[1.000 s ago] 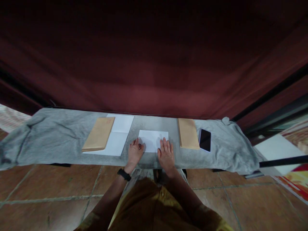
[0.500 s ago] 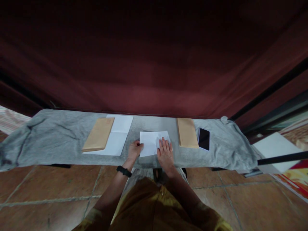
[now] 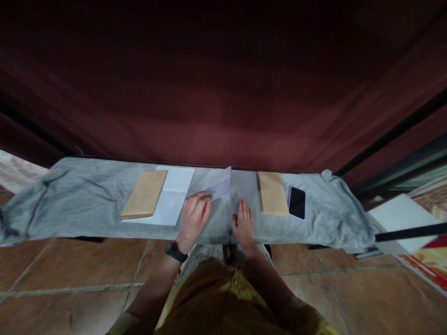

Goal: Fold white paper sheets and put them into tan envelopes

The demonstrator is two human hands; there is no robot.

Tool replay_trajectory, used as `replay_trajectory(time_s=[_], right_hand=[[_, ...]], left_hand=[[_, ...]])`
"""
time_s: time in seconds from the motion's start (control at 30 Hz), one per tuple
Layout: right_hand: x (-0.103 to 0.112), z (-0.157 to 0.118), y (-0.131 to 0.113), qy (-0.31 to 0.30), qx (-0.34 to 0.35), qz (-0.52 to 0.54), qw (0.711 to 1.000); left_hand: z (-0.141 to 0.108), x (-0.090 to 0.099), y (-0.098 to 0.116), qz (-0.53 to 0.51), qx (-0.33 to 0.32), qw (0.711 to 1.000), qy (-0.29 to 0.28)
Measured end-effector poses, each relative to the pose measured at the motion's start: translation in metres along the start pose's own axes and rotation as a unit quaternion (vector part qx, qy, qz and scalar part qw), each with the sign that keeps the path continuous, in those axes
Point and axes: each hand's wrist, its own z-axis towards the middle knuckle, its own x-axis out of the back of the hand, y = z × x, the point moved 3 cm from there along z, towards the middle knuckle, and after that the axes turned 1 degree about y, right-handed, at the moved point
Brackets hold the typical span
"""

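A sheet of white paper (image 3: 221, 184) is raised off the cloth and tilted, blurred by motion. My left hand (image 3: 196, 213), with a dark band at the wrist, is closed on the near left edge of this sheet. My right hand (image 3: 243, 223) lies flat on the grey cloth with its fingers stretched out, holding nothing. To the left of my left hand, brown envelopes (image 3: 145, 193) lie in a stack on creased white paper (image 3: 174, 197). Right of my right hand is another stack of brown envelopes (image 3: 273, 193).
A phone (image 3: 297, 203) with a dark screen lies beside the right stack. Grey cloth (image 3: 87, 200) covers the narrow bench. A dark red curtain-like surface (image 3: 223, 116) rises behind it. White sheets (image 3: 401, 214) and a black bar (image 3: 412, 231) are at the far right.
My left hand has lifted the white paper off the cloth, turning it up and away. My right hand no longer touches the paper and now rests on the cloth.
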Motion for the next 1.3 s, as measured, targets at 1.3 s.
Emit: replay_trajectory(time_s=[1.3], right_hand=[[0.006, 0.0, 0.034, -0.085, 0.055, 0.168, 0.981]], left_hand=[[-0.095, -0.054, -0.069, -0.165, 0.13, 0.958, -0.197]])
